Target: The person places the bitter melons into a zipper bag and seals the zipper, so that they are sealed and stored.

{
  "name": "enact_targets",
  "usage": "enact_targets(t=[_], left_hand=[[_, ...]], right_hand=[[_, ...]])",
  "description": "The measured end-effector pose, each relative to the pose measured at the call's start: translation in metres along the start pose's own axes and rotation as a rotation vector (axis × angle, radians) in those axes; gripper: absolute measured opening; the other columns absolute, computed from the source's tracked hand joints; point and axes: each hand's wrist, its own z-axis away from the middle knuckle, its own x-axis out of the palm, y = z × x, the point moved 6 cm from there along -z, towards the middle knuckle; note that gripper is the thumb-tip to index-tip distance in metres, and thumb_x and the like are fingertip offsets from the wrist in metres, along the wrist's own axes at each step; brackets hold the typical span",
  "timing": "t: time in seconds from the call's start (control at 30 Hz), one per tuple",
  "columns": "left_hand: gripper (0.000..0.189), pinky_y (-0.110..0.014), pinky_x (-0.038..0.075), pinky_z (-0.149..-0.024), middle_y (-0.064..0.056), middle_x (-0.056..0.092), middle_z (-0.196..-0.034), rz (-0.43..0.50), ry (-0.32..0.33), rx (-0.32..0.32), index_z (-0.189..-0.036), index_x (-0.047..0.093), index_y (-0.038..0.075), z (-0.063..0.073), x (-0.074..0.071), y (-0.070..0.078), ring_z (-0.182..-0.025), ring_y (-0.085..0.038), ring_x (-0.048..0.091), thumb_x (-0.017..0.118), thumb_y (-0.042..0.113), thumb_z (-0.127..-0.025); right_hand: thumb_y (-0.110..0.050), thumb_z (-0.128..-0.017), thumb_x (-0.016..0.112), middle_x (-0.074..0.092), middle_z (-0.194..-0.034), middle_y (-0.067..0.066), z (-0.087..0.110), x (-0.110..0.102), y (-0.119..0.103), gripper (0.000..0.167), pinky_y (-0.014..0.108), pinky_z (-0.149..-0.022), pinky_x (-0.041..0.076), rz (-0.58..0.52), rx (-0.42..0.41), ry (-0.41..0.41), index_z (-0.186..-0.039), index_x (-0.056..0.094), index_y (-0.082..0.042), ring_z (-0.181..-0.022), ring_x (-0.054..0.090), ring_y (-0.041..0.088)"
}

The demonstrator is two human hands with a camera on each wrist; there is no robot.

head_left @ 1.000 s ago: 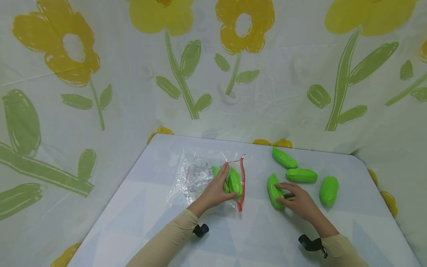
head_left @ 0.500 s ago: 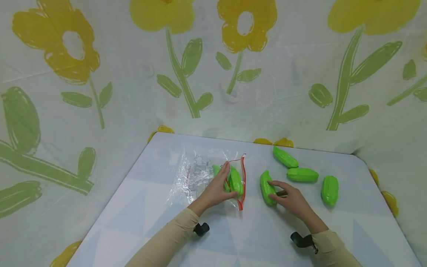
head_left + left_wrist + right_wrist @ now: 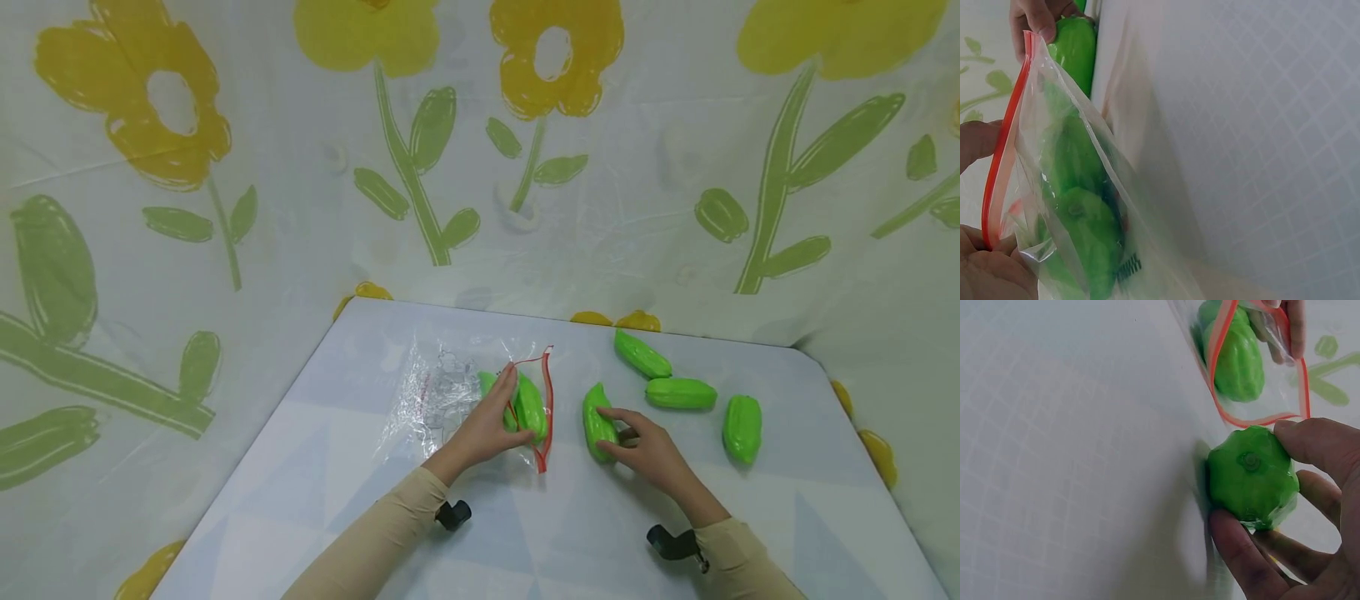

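The green gourd (image 3: 593,423) I'm watching is just outside the red-rimmed mouth (image 3: 550,398) of the clear bag (image 3: 408,408), pinched between the right hand's (image 3: 654,452) thumb and fingers, while the left hand (image 3: 486,427) grips that rim, seemingly keeping it gaping.

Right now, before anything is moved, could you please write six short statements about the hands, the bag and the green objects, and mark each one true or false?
1. The right hand holds a green object outside the clear bag. True.
2. The strip along the bag's mouth is blue. False: the strip is red.
3. The left hand is at the bag's mouth. True.
4. The bag is empty. False: there are green objects inside it.
5. The bag's mouth is open. True.
6. Only one green object lies on the table untouched. False: three loose green objects lie there.
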Motion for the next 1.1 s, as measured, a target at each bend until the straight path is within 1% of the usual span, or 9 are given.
enact_targets(t=[0.27,0.4,0.53,0.63,0.73,0.83,0.93,1.03,1.1], left_hand=[[0.109,-0.045,0.028,-0.121,-0.006,0.006,-0.171,-0.009,0.005,0.011,-0.163,0.011,0.005,-0.001,0.000,0.000,-0.154,-0.026,0.017,0.081,0.035,-0.086],[0.109,-0.044,0.028,-0.121,-0.004,0.005,-0.171,-0.010,0.002,0.005,-0.164,0.011,0.006,-0.002,0.001,-0.001,-0.155,-0.025,0.017,0.082,0.035,-0.086],[0.108,-0.044,0.029,-0.121,-0.004,0.006,-0.171,-0.008,0.003,0.003,-0.164,0.011,0.006,-0.002,0.002,-0.001,-0.155,-0.025,0.017,0.082,0.034,-0.086],[0.108,-0.044,0.028,-0.121,-0.006,0.006,-0.171,-0.011,0.002,0.005,-0.163,0.011,0.006,-0.003,0.002,-0.001,-0.154,-0.026,0.017,0.082,0.034,-0.086],[0.108,-0.044,0.028,-0.121,-0.007,0.006,-0.171,-0.015,0.001,0.006,-0.163,0.011,0.006,-0.003,0.001,-0.001,-0.154,-0.026,0.017,0.082,0.034,-0.086],[0.108,-0.044,0.027,-0.121,-0.006,0.005,-0.171,-0.017,-0.001,0.003,-0.163,0.010,0.006,-0.003,0.001,0.000,-0.154,-0.026,0.017,0.081,0.034,-0.087],[0.108,-0.044,0.027,-0.121,-0.005,0.005,-0.171,-0.015,-0.003,-0.002,-0.163,0.011,0.006,-0.003,0.001,0.000,-0.154,-0.026,0.017,0.081,0.035,-0.087],[0.107,-0.045,0.027,-0.121,-0.006,0.006,-0.171,-0.009,-0.002,-0.003,-0.163,0.012,0.004,-0.003,0.002,0.000,-0.154,-0.027,0.017,0.081,0.035,-0.087],[0.107,-0.046,0.028,-0.121,-0.007,0.006,-0.171,-0.007,0.000,0.001,-0.163,0.013,0.002,-0.002,0.002,0.002,-0.154,-0.028,0.017,0.081,0.034,-0.087]], right_hand=[[-0.036,-0.089,0.079,0.052,-0.147,0.019,0.000,0.000,0.000,0.063,0.039,-0.073,0.059,-0.020,-0.029,0.006,-0.145,0.058,-0.018,-0.111,0.064,0.036],[-0.036,-0.089,0.079,0.053,-0.147,0.018,0.000,-0.002,-0.002,0.061,0.041,-0.075,0.060,-0.026,-0.065,0.003,-0.144,0.059,-0.019,-0.111,0.064,0.036],[-0.032,-0.090,0.080,0.054,-0.147,0.016,0.001,-0.003,-0.006,0.058,0.044,-0.083,0.059,-0.042,-0.146,0.009,-0.143,0.060,-0.019,-0.109,0.065,0.033],[-0.026,-0.090,0.079,0.054,-0.147,0.017,0.001,-0.002,-0.012,0.055,0.043,-0.088,0.059,-0.066,-0.217,0.007,-0.141,0.062,-0.018,-0.107,0.064,0.028],[-0.021,-0.091,0.078,0.053,-0.147,0.020,-0.001,0.001,-0.020,0.052,0.038,-0.087,0.059,-0.085,-0.282,-0.016,-0.141,0.062,-0.015,-0.107,0.064,0.027],[-0.018,-0.091,0.078,0.052,-0.147,0.020,-0.004,0.007,-0.027,0.053,0.033,-0.084,0.059,-0.076,-0.324,-0.049,-0.141,0.062,-0.016,-0.106,0.063,0.027],[-0.015,-0.090,0.079,0.052,-0.148,0.018,-0.009,0.014,-0.032,0.055,0.030,-0.083,0.059,-0.040,-0.350,-0.069,-0.142,0.062,-0.019,-0.110,0.063,0.028],[-0.012,-0.088,0.079,0.051,-0.150,0.016,-0.011,0.018,-0.040,0.057,0.032,-0.084,0.059,0.013,-0.383,-0.073,-0.142,0.062,-0.021,-0.119,0.060,0.032],[-0.012,-0.088,0.080,0.050,-0.151,0.016,-0.013,0.020,-0.044,0.058,0.036,-0.086,0.059,0.050,-0.397,-0.066,-0.142,0.062,-0.022,-0.125,0.058,0.035]])
